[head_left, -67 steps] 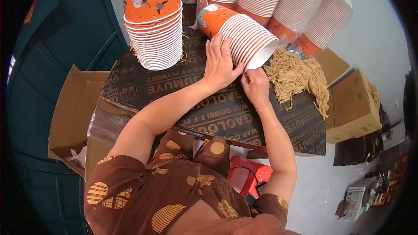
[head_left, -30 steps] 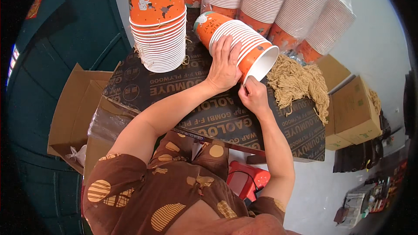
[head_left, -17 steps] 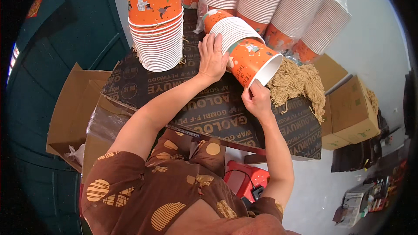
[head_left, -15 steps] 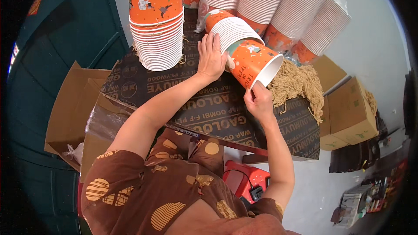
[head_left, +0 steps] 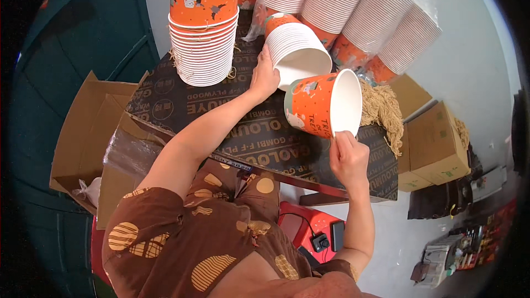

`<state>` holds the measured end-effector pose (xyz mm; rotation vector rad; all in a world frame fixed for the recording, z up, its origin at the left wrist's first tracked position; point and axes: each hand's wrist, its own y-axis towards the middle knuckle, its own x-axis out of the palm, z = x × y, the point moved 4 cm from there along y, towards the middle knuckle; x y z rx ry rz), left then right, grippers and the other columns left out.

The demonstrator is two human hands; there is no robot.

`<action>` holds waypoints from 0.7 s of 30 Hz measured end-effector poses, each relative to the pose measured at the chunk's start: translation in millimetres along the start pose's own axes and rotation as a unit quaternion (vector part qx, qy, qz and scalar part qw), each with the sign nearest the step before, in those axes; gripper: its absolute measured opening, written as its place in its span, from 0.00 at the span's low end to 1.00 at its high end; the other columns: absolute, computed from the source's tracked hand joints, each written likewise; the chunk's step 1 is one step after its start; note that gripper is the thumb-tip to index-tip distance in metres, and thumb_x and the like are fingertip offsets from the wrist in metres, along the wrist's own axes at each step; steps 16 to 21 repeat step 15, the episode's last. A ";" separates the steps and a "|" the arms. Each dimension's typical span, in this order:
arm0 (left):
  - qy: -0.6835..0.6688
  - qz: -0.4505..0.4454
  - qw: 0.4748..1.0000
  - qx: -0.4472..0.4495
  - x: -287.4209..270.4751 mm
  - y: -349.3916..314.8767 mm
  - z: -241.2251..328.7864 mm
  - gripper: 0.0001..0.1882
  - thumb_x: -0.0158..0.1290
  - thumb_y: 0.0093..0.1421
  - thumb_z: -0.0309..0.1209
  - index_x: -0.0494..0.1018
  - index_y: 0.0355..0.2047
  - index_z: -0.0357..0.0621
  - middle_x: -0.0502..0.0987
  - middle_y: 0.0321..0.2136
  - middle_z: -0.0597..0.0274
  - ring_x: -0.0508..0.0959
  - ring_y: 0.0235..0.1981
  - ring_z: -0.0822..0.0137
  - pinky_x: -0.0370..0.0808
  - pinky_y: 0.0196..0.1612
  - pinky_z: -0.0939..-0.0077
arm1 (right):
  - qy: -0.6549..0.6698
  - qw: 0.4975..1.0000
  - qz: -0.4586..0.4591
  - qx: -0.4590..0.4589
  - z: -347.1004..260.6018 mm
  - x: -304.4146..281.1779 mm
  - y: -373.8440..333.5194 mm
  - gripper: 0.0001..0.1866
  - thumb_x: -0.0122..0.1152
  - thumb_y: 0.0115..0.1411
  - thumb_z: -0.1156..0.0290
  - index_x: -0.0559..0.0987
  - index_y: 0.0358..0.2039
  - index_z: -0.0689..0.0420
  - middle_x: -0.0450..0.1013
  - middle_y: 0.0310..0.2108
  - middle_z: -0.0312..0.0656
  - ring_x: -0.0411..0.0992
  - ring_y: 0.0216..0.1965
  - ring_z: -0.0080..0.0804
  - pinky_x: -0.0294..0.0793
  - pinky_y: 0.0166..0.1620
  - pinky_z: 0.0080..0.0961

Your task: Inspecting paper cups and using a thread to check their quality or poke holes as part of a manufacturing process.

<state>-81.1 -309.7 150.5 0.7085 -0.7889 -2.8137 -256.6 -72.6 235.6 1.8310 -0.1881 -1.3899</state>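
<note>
My right hand point(head_left: 350, 156) pinches the rim of an orange paper bucket point(head_left: 314, 102) with a green band and cartoon figures. Its white mouth tilts toward the right, and it is apart from the other buckets. My left hand point(head_left: 264, 76) grips the side of a lying stack of nested buckets point(head_left: 295, 49), whose open white mouth points toward me; the fingers are partly hidden behind it. Left of that rises an upside-down stack of buckets point(head_left: 203, 49), with thin tan cord showing between the rims.
Behind stand several tall bucket stacks point(head_left: 331, 0) in clear plastic. A pile of tan cord point(head_left: 381, 111) lies on the dark printed plywood table point(head_left: 248, 127) at right. Cardboard boxes stand left point(head_left: 83, 132) and right point(head_left: 441, 143). Below the table is a red stool point(head_left: 301, 226) with small black devices.
The single bucket has come out of the lying stack, drawn right and toward me by my right hand. My left hand has stayed by the stack, its fingers now round the side.
</note>
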 end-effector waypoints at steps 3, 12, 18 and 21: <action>0.026 -0.005 0.999 -0.044 -1.3 -9.8 14.3 0.37 0.42 0.55 0.21 0.40 0.64 0.29 0.50 0.63 0.36 0.69 0.51 0.37 0.68 0.54 0.54 | 0.001 1.000 0.000 0.004 0.2 -2.2 -4.8 0.04 0.59 0.52 0.81 0.73 0.27 0.60 0.68 0.21 0.45 0.68 0.16 0.42 0.67 0.20 0.33; 0.070 0.109 0.985 -0.111 -8.7 -11.1 27.2 0.37 0.44 0.55 0.21 0.41 0.63 0.28 0.46 0.64 0.33 0.75 0.39 0.34 0.71 0.46 0.49 | -0.001 1.000 0.000 -0.011 -5.5 -7.9 -12.1 0.04 0.59 0.51 0.81 0.73 0.28 0.60 0.69 0.23 0.44 0.69 0.17 0.40 0.67 0.21 0.31; 0.055 0.132 0.980 -0.137 -8.0 0.2 26.1 0.36 0.44 0.55 0.22 0.43 0.62 0.28 0.48 0.63 0.33 0.73 0.42 0.31 0.70 0.49 0.49 | -0.020 0.999 -0.006 -0.023 -6.3 -8.8 -14.6 0.05 0.59 0.52 0.80 0.73 0.29 0.59 0.69 0.24 0.43 0.69 0.17 0.39 0.67 0.21 0.30; 0.055 0.132 0.980 -0.137 -8.0 0.2 26.1 0.36 0.44 0.55 0.22 0.43 0.62 0.28 0.48 0.63 0.33 0.73 0.42 0.31 0.70 0.49 0.49 | -0.020 0.999 -0.006 -0.023 -6.3 -8.8 -14.6 0.05 0.59 0.52 0.80 0.73 0.29 0.59 0.69 0.24 0.43 0.69 0.17 0.39 0.67 0.21 0.30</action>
